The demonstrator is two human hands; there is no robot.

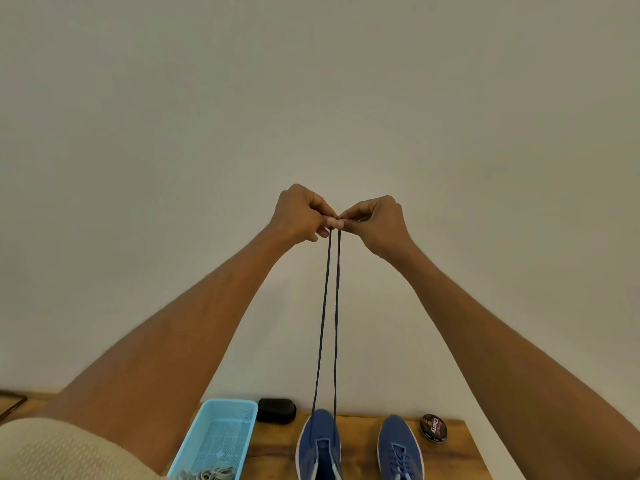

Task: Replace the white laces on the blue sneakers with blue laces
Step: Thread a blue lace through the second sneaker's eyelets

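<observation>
Two blue sneakers stand on the wooden table (360,445) at the bottom of the view. From the left sneaker (317,445) two strands of a blue lace (325,313) rise straight up, taut. My left hand (301,214) and my right hand (377,220) are held high in front of the wall, fingertips together, each pinching one end of the lace. The right sneaker (398,448) is laced with a blue lace. Whitish laces (211,475) lie in a light blue basket (216,441).
A black case (276,410) sits behind the basket by the wall. A round shoe polish tin (433,426) lies to the right of the right sneaker. The table's right edge runs close to that tin. A plain wall fills the upper view.
</observation>
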